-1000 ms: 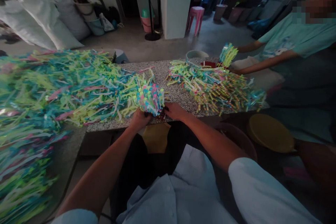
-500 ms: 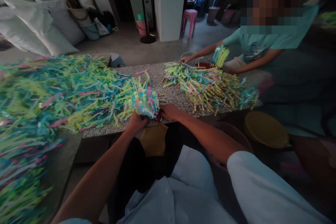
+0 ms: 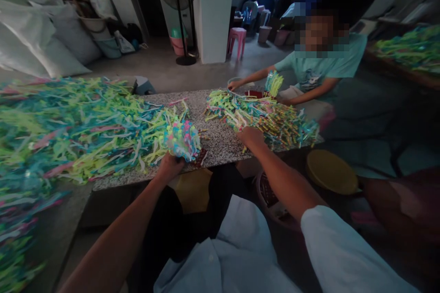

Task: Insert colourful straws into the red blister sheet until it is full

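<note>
My left hand (image 3: pixel 169 165) is closed around the base of a bundle of coloured straws (image 3: pixel 182 138), held upright at the near edge of the speckled stone table (image 3: pixel 220 139). My right hand (image 3: pixel 251 136) has reached out to the right and rests on the near edge of a heap of coloured straws (image 3: pixel 264 116); its fingers are hidden behind the hand. A much larger heap of green, blue and pink straws (image 3: pixel 68 123) covers the left part of the table.
A person in a teal shirt (image 3: pixel 323 66) sits across the table's right end, one hand (image 3: pixel 233 84) at the heap and a small straw bundle (image 3: pixel 274 83) in the other. A yellow basin (image 3: pixel 332 171) and a basket (image 3: pixel 271 197) sit under the table. Sacks, a fan stand and a pink stool stand behind.
My right hand has left the bundle and moved right and forward onto the right heap. The left hand still holds the bundle. The view has swung to the right.
</note>
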Demonstrator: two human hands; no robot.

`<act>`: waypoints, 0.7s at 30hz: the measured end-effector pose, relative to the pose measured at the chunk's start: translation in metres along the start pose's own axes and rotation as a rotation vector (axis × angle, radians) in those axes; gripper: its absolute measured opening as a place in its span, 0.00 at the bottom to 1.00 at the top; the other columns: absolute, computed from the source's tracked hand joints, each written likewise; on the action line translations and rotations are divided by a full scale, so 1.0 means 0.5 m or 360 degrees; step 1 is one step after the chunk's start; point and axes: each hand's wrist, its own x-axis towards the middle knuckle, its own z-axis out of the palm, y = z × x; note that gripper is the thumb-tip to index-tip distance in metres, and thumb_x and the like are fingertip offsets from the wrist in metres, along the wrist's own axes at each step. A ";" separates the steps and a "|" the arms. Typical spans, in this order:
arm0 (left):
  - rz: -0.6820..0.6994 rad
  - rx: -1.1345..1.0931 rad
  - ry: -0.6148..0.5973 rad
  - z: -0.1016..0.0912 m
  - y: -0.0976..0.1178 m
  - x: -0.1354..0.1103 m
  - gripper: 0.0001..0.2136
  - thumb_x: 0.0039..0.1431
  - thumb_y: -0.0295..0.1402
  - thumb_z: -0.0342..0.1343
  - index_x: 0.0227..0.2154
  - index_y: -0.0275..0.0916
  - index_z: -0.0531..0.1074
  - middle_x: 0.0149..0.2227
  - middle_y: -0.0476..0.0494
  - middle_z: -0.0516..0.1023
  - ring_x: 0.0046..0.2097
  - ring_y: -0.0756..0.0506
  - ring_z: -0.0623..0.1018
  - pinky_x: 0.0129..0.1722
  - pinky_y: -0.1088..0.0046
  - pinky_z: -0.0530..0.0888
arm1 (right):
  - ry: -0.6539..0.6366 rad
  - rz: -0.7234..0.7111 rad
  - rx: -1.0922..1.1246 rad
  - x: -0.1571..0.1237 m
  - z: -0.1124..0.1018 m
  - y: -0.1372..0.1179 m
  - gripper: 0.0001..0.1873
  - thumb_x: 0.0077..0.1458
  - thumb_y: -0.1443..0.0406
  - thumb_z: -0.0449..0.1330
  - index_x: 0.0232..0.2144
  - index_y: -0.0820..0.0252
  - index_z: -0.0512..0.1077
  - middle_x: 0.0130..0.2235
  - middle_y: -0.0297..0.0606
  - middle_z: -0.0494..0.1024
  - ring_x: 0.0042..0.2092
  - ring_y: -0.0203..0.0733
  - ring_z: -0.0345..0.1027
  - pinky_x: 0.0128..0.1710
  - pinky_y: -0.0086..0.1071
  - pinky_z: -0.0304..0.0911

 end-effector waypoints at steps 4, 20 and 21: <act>-0.0003 0.0015 0.0018 0.003 -0.004 -0.002 0.11 0.55 0.36 0.61 0.39 0.37 0.81 0.40 0.37 0.82 0.44 0.38 0.81 0.45 0.65 0.77 | -0.0067 0.0063 0.0501 0.012 0.009 -0.012 0.15 0.61 0.60 0.60 0.42 0.66 0.79 0.41 0.55 0.81 0.49 0.54 0.76 0.48 0.38 0.69; 0.0036 -0.0059 0.0034 0.004 0.002 -0.007 0.07 0.55 0.32 0.63 0.37 0.37 0.79 0.38 0.38 0.81 0.44 0.39 0.81 0.45 0.65 0.77 | -0.1033 -0.0127 0.2478 -0.081 0.038 -0.045 0.14 0.57 0.54 0.61 0.31 0.58 0.68 0.19 0.23 0.58 0.19 0.31 0.51 0.17 0.25 0.50; 0.0031 -0.0049 0.0027 0.005 0.001 -0.007 0.07 0.55 0.32 0.62 0.37 0.37 0.79 0.38 0.38 0.81 0.44 0.38 0.81 0.46 0.65 0.77 | -0.0968 -0.0216 0.2431 -0.089 0.047 -0.056 0.16 0.55 0.52 0.64 0.31 0.58 0.68 0.20 0.24 0.62 0.19 0.31 0.54 0.18 0.26 0.52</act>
